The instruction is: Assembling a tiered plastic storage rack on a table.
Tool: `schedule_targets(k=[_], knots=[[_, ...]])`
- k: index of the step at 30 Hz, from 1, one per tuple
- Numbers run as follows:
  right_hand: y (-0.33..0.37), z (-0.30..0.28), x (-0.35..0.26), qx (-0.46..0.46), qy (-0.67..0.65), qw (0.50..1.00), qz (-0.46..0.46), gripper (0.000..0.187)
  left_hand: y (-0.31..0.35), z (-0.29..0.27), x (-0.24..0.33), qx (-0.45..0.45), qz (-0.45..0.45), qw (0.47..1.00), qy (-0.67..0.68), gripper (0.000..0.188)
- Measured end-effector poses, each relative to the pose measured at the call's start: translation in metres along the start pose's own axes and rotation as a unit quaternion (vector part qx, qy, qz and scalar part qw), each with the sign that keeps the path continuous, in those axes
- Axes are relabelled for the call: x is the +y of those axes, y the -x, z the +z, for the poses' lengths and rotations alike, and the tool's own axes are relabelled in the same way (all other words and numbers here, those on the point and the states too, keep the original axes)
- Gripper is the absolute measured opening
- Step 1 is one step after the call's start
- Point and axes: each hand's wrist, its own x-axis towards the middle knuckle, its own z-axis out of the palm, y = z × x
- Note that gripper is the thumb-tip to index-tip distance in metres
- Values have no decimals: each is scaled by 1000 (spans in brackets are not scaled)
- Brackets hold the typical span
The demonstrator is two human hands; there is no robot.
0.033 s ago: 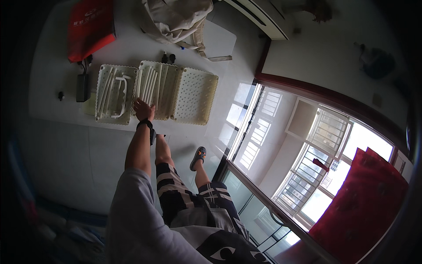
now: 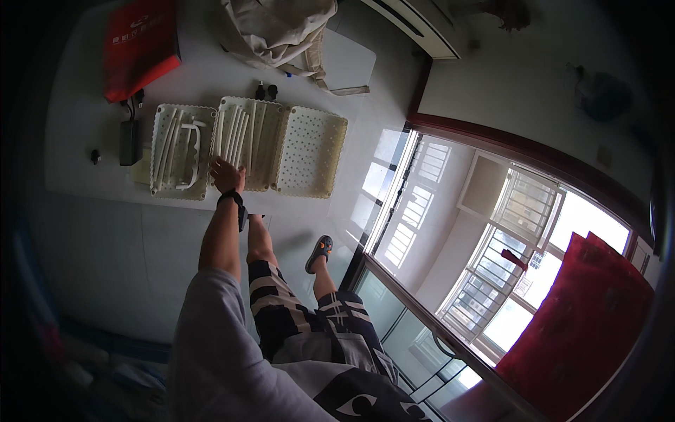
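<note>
My left hand (image 2: 228,175), with a dark watch on its wrist, reaches to the near edge of the middle cream plastic basket (image 2: 262,188). Its fingers curl round the near ends of several slim white tubes (image 2: 238,141) lying lengthwise in that basket; the fingertips are partly hidden. The left basket (image 2: 204,110) holds more slim white tubes (image 2: 169,144) and a white curved frame piece (image 2: 195,156). On the right, another basket (image 2: 314,144) with a perforated bottom shows nothing inside. My right hand is out of view.
On the white table (image 2: 84,183) are a red bag (image 2: 140,53), a black power adapter (image 2: 129,143), small black parts (image 2: 266,91) and a beige backpack (image 2: 278,35). My legs stand by its near edge. Sliding glass doors (image 2: 394,309) and red cloth (image 2: 569,316) are at right.
The view has shifted very slightly. My left hand stays at the near ends of the tubes, and the baskets have not visibly moved.
</note>
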Motion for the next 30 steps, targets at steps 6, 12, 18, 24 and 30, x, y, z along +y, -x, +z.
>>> schedule_targets(k=[6, 12, 18, 24, 30], knots=[[11, -2, 19, -1, -12, 1000, 29, 28, -7, 19, 10, -10, -26, 997, -77, 90], [3, -15, 33, -7, -12, 998, 56, 26, -8, 30, 2, 23, 38, 990, -132, 82], [-20, -37, 37, -11, -11, 998, 68, 25, 12, 21, 28, -76, 23, 994, -71, 44], [-83, -66, 8, -55, 27, 998, 15, 24, 38, 28, 1, -118, -26, 976, 179, 37], [-216, -111, -133, -74, 78, 985, -132, 22, 160, -63, 12, -333, -34, 787, 518, 23]])
